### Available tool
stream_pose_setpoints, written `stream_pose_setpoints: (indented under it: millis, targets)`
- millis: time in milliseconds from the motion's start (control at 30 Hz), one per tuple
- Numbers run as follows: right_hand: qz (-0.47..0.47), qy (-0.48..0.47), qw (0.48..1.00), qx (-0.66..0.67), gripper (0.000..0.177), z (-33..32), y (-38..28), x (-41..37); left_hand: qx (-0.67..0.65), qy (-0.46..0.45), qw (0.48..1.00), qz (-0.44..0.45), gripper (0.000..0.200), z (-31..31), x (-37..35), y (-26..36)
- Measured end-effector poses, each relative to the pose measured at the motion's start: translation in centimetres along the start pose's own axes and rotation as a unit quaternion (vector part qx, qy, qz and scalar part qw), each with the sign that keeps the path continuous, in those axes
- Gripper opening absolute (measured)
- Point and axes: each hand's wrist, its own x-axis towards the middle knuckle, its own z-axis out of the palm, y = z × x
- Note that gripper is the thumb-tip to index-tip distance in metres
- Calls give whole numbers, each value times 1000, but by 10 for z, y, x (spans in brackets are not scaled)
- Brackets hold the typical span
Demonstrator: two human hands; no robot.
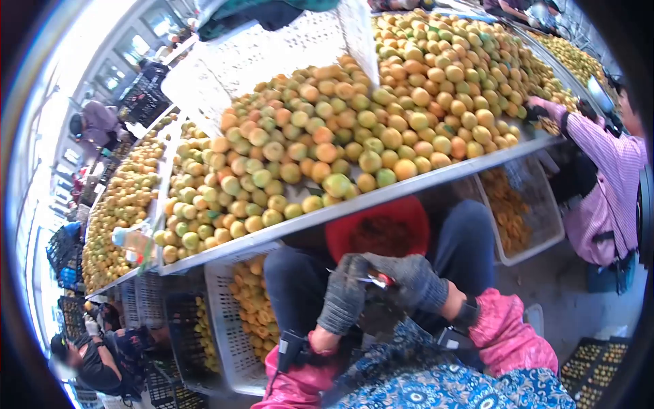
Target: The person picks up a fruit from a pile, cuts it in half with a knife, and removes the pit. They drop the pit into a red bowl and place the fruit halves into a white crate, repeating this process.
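Both my hands wear grey knit gloves and meet over my lap, between my knees. In my right hand (409, 279) is a small tool (385, 279) with a red end and a shiny metal part pointing left, probably a knife. My left hand (343, 294) has its fingers curled in close to the metal, and what they hold is hidden. Just beyond the gloves sits a red basin (332, 235) with brown contents. Above it, whole apricots (327, 151) are heaped on a metal-edged table (286, 230).
Left of my legs stands a white crate (219, 320) of cut apricots; another white crate (543, 235) stands to the right. A tipped white crate (286, 48) lies over the heap. A person in pink (606, 184) works at right, another person (102, 358) at lower left.
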Motion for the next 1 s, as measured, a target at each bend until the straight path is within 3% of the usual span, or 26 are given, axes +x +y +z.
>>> stream_pose_setpoints:
  millis: [33, 100, 133, 167, 200, 233, 367, 433, 467, 500, 533, 567, 633, 733, 800, 867, 900, 933, 1000]
  targets:
    - [15, -2, 1000, -3, 59, 2, 3, -3, -12, -8, 1000, -5, 26, 3, -4, -7]
    - [33, -28, 999, -6, 61, 5, 9, -3, -146, -10, 978, -147, 35, 8, -5, -16]
    - [39, -29, 999, -7, 61, 4, 9, -3, -150, -14, 977, -149, 35, 8, -5, -12]
    - [44, -38, 998, -20, 62, 4, 7, -4, -309, -5, 917, -251, 40, 7, -6, -7]
    - [48, -48, 997, -33, 62, 3, 5, -3, -455, 6, 821, -344, 46, 5, -3, 0]
    - [45, -48, 997, -39, 62, 1, 0, 0, -476, 7, 799, -367, 54, 5, 1, 3]
    - [82, -89, 990, -67, 58, 4, -1, 4, -454, -76, 798, -388, 53, -5, -5, -10]
    - [53, -29, 996, -72, 51, 14, 6, 0, -310, -95, 888, -326, 53, 2, -7, -29]
    - [57, -30, 995, -71, 51, 18, 6, 0, -312, -97, 886, -329, 53, 10, -8, -37]
    - [75, -10, 995, -71, 49, 23, 6, 0, -348, -24, 885, -309, 52, 21, -7, -40]
    - [94, 9, 993, -72, 47, 27, 7, 1, -383, 49, 877, -287, 51, 29, -8, -41]
    - [100, 5, 992, -71, 47, 30, 8, 3, -387, 48, 873, -293, 51, 35, -10, -42]
    - [140, 51, 988, -29, 41, 39, 10, 4, -546, 103, 742, -374, 48, 38, -5, -32]
    - [165, 78, 983, -23, 39, 49, 13, 6, -572, 161, 732, -333, 45, 60, -13, -51]
    - [173, 96, 980, -22, 36, 54, 13, 11, -587, 154, 700, -375, 44, 67, -15, -63]
    - [299, 91, 946, 84, 36, 57, 15, 19, -397, 174, 841, -323, 45, 71, -17, -67]
    - [293, 120, 944, 91, 27, 62, 22, 20, -444, 180, 808, -343, 49, 66, -14, -53]
    - [293, 120, 944, 89, 27, 66, 32, 18, -445, 180, 808, -342, 49, 63, -13, -51]
    - [323, 199, 890, 251, 30, 67, 46, 15, -309, 146, 884, -318, 52, 59, -9, -47]
